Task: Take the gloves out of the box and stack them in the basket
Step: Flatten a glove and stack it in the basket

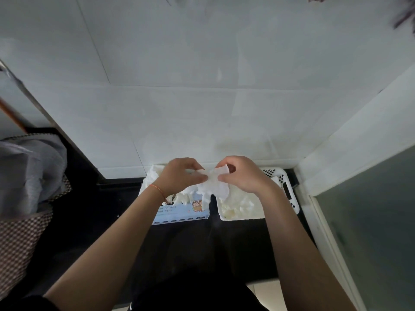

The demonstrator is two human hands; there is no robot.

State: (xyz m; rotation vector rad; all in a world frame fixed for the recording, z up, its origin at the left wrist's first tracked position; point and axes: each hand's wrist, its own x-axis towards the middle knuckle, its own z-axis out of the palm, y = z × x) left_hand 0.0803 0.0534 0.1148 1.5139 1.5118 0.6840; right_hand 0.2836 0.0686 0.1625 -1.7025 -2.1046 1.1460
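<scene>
Holding one glove (212, 180) pinched between both hands, left hand (179, 173) and right hand (241, 173), I spread it flat. That kept it above the basket (287, 189) beside the box (179, 213), ready for stacking.

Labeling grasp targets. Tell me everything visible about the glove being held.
The glove is thin, white, translucent plastic film, crumpled. It is held in the air above the gap between the box and the basket. The left hand pinches its left edge and the right hand pinches its upper right edge, stretching the top between them. The lower part hangs loose and wrinkled, over the box's opening and the basket's near-left corner. Whether it touches either, I cannot tell.
</scene>
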